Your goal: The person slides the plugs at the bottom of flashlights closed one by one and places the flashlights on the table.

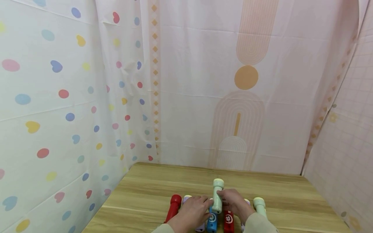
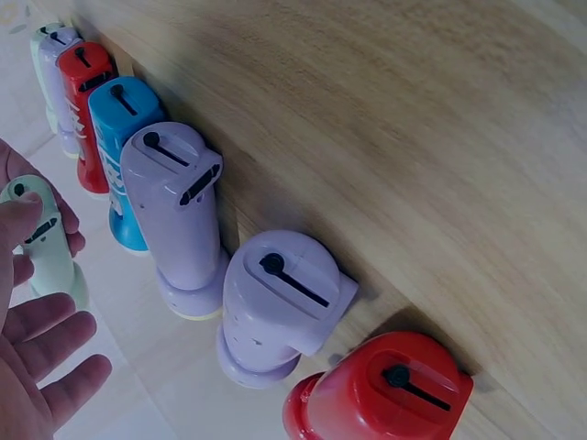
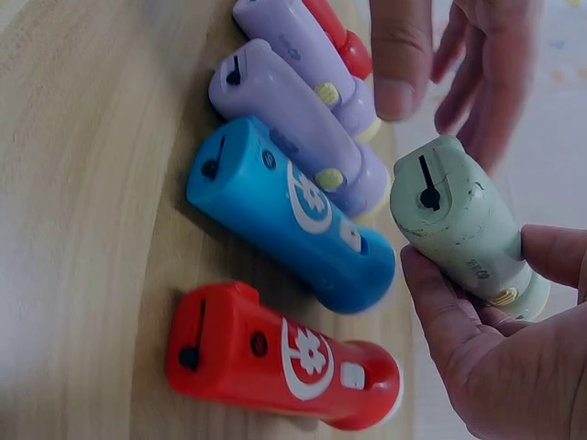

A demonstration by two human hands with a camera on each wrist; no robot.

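My right hand [image 1: 235, 203] holds a pale green flashlight [image 1: 217, 195] with a cream-rimmed head, raised over a row of similar flashlights. In the right wrist view its thumb and fingers grip the body near the head, and the tail end with a black slot faces the camera. My left hand [image 1: 194, 211] is just beside that tail end, its fingers loosely extended and apart from it in the right wrist view. Under the hands lie a blue flashlight [image 3: 289, 211] and a red flashlight [image 3: 284, 357], both with white emblems. Two lilac flashlights [image 2: 179, 220] lie left of the blue one.
Another red flashlight [image 1: 174, 207] ends the row at the left. At the right end are a lilac flashlight [image 1: 247, 201] and a second pale green flashlight [image 1: 260, 205]. The wooden table [image 1: 163, 178] reaches back to patterned curtains [image 1: 186, 123] on three sides.
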